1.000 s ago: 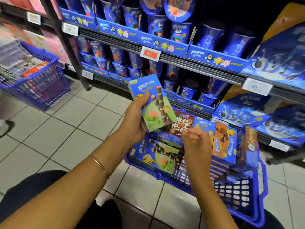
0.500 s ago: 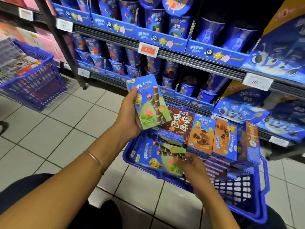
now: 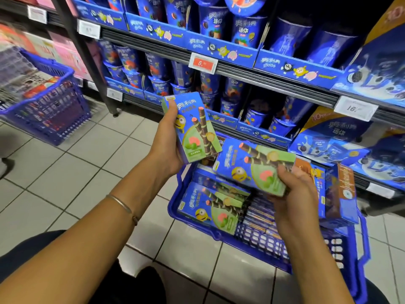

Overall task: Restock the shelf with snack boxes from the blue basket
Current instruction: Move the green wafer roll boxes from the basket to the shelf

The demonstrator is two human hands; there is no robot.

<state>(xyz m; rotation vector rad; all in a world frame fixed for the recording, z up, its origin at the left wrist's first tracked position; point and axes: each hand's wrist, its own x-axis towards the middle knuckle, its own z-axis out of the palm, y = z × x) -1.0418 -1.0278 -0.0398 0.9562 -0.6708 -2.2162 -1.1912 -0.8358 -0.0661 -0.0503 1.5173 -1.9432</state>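
The left hand (image 3: 168,141) grips a box (image 3: 192,128) upright, while the right hand (image 3: 293,194) grips a second box (image 3: 252,165) sideways just above the basket (image 3: 215,234), in front of the shelf (image 3: 263,77).

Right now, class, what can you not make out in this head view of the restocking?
Head view:
- blue basket floor: covered by boxes and the right hand.
- white price tag: digits after 16 blurred.
- far basket contents: motion blur.
- back of the box in the left hand: faces away.
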